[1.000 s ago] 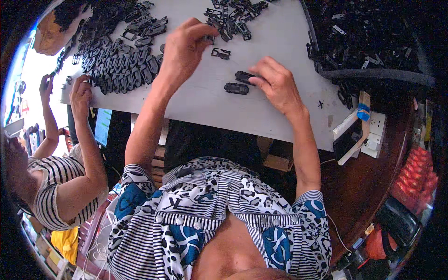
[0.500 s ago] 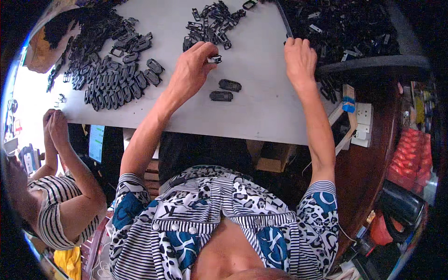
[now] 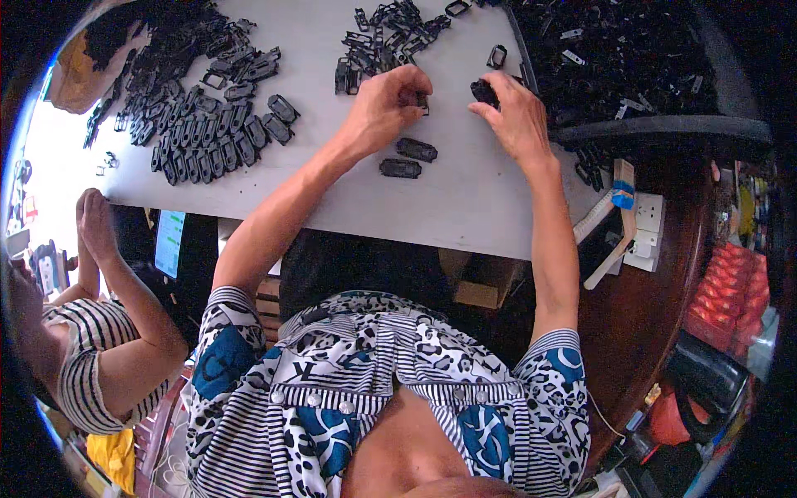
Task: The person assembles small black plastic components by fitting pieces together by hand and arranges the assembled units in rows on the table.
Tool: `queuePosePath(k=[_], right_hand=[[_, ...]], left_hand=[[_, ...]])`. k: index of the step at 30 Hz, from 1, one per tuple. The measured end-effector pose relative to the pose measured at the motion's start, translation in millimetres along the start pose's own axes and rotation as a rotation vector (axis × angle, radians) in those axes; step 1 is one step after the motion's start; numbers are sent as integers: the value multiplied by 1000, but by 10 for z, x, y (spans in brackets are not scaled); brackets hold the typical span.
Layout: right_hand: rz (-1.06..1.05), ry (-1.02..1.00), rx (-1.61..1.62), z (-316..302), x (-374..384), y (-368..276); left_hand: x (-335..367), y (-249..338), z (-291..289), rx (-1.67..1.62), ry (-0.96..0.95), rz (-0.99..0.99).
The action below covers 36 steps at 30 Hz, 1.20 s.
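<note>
My left hand is closed round a small black plastic frame, mostly hidden by the fingers. Facing it across a short gap, my right hand grips a dark black plastic part between thumb and fingers. Two oblong black plastic casings, an upper one and a lower one, lie below my left hand on the pale table. Beyond my hands is a loose pile of black frames. A single small frame lies just beyond my right hand.
Rows of black casings and a heap of parts cover the left side. A large dark-rimmed tray of black pieces stands far right. Near it are a brush-like tool with blue tape and a power strip. A co-worker's hands are at left.
My right hand has come left from the tray's edge and now holds a black part. My left hand has shifted right, bringing its frame closer to the right hand.
</note>
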State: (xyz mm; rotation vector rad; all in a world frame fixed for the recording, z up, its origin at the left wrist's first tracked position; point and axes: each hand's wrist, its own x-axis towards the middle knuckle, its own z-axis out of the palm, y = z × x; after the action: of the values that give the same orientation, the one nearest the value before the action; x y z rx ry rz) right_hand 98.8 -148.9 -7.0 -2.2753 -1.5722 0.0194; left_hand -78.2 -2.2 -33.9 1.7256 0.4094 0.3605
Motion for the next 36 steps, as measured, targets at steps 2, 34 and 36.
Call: queuePosePath(k=[2,34,36], right_hand=[[-13,-15,-22,10,-75,-13],[437,-29,251,-173,-772,-108],[323,62,249,-204,-816,-54]], left_hand=[[-19,20,24,142,47,50],[-177,-80,-36,582,119,281],[-191,-71,-42,594,126,268]])
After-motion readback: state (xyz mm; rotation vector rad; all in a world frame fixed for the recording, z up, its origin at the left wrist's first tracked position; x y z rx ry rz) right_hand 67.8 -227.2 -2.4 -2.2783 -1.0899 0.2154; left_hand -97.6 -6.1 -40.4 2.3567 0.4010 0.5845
